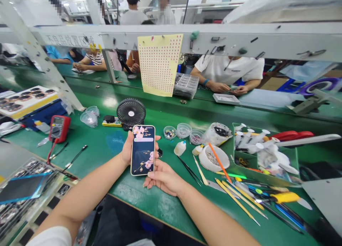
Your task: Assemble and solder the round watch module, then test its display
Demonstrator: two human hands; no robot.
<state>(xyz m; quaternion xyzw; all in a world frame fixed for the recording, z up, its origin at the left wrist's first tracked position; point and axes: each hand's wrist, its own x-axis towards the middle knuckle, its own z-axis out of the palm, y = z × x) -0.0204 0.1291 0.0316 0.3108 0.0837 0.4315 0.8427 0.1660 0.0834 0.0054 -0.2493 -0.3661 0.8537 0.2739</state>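
Pink flowers shine on the dark screen of a phone (143,150), held up above a green bench mat (139,206). The left hand (128,149) is closed around the back of it, and its fingertips (157,138) peek around the far edge. The right hand (162,178) lies open, palm up, by the low end of the phone. It seems to touch the phone but does not grip it.

Only one hand has a real hold, so a sweaty palm or a small bump could make the phone slip. Just past the hands lie black tweezers (188,170), and a fall onto them could scratch the glass. A white glue bottle (180,148) and small clear dishes (170,132) of tiny parts sit close by, and a quick move of the arm could tip them and spill the parts. Behind the phone stands a black fan (130,112). If it is on, which is hard to tell, it could blow light bits away. On the right, a yellow-handled screwdriver (284,198) lies in a messy pile of tools that a sleeve could catch. On the left, the wires of a red multimeter (59,128) could snag an arm.
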